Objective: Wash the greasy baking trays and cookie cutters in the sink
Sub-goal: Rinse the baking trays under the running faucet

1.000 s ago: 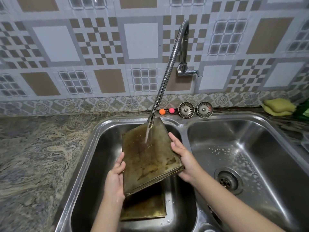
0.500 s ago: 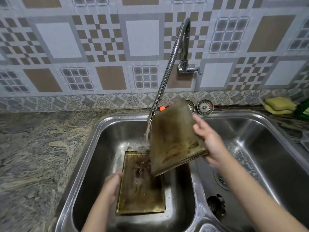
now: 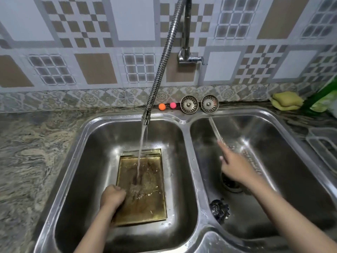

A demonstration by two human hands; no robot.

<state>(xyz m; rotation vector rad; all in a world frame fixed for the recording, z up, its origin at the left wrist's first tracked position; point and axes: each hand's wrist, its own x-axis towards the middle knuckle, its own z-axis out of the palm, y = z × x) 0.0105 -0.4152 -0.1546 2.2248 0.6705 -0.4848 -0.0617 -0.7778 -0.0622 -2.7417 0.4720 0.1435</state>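
A greasy brown baking tray point(image 3: 145, 201) lies flat on the bottom of the left sink basin point(image 3: 102, 143), with water from the faucet spout point(image 3: 145, 119) running onto it. The rim of another tray point(image 3: 142, 152) shows under its far end. My left hand point(image 3: 113, 197) grips the flat tray's left edge with curled fingers. In the right basin point(image 3: 264, 143) a second tray point(image 3: 215, 129) stands edge-on, a thin strip against the back wall. My right hand point(image 3: 235, 167) reaches to its near end, index finger straight and touching it. A dark scalloped piece, possibly a cookie cutter point(image 3: 219, 209), lies in the right basin.
Two metal strainers point(image 3: 189, 104) and small orange and pink balls point(image 3: 162, 106) sit on the ledge behind the sink. A yellow sponge point(image 3: 286, 101) and green bottle point(image 3: 321, 99) stand at the back right. Marbled counter point(image 3: 27, 152) lies to the left. The right drain point(image 3: 231, 183) is uncovered.
My right hand carried the upper tray out from under the water into the right basin and stood it on edge. My left hand moved onto the lower tray's left edge.
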